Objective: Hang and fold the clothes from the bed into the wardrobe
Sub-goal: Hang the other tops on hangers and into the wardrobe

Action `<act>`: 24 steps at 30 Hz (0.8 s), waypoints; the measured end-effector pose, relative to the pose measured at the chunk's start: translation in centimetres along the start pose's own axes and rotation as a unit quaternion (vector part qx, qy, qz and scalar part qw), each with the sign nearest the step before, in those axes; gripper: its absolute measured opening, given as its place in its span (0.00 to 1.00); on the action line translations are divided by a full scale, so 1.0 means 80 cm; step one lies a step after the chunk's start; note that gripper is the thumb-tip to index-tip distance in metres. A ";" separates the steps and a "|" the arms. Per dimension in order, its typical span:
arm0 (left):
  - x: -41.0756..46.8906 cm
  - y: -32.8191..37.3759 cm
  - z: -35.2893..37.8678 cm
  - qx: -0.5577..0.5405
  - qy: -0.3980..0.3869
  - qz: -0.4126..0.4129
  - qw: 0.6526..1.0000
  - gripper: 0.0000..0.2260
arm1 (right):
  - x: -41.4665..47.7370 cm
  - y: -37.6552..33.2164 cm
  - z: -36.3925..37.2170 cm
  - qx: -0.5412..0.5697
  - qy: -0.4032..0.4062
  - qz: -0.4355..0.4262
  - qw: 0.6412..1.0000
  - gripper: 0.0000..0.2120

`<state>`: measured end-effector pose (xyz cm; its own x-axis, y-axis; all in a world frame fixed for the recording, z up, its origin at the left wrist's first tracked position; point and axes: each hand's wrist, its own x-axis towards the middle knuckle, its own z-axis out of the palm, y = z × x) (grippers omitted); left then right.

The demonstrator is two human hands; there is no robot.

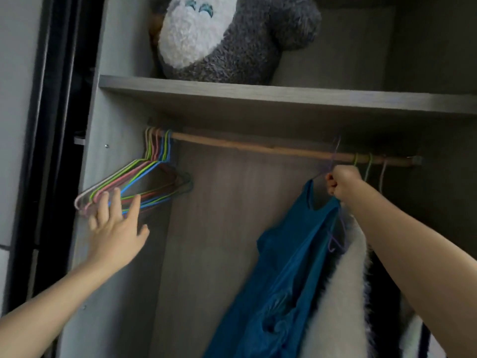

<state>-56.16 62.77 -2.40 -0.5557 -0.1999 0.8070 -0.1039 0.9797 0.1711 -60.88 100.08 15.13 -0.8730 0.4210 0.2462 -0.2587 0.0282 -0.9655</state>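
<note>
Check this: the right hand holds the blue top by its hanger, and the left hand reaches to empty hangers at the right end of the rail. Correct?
No. In the head view the empty hangers that the left hand reaches to hang at the left end of the rail.

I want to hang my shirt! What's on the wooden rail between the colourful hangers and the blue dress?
Nothing. In the head view, the wooden rail is bare from the colourful wire hangers to the blue dress.

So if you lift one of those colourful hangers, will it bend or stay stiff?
Probably stiff: the colourful hangers keep their triangle shape on the rail. Likely light, being so thin. Bunched together, they may snag.
</note>
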 end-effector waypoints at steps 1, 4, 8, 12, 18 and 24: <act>0.008 0.001 0.007 -0.006 0.008 0.012 1.000 0.27 | 0.009 0.000 0.001 -0.010 0.012 -0.005 1.000 0.14; 0.030 -0.008 0.017 -0.018 0.065 0.043 0.997 0.27 | 0.028 0.001 -0.003 -0.045 0.035 -0.015 0.998 0.13; 0.057 -0.033 0.021 -0.024 0.128 0.055 0.990 0.26 | 0.057 0.016 -0.005 -0.141 0.068 -0.008 0.988 0.14; 0.066 -0.057 0.025 -0.018 0.157 0.067 0.985 0.24 | 0.071 0.037 0.004 -0.189 0.092 0.003 0.978 0.08; 0.063 -0.093 0.024 -0.003 0.165 0.051 0.985 0.24 | 0.043 0.034 0.016 -0.439 0.124 -0.040 0.889 0.08; 0.060 -0.143 0.009 0.036 0.196 0.057 0.978 0.26 | -0.026 0.056 0.132 -0.562 0.062 -0.220 0.795 0.16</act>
<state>-58.19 50.58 -0.89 -0.2097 -0.0635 0.9757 -0.1258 0.9914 0.0375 -64.62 89.77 11.17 -0.7345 0.2302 0.6384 0.0657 0.9604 -0.2708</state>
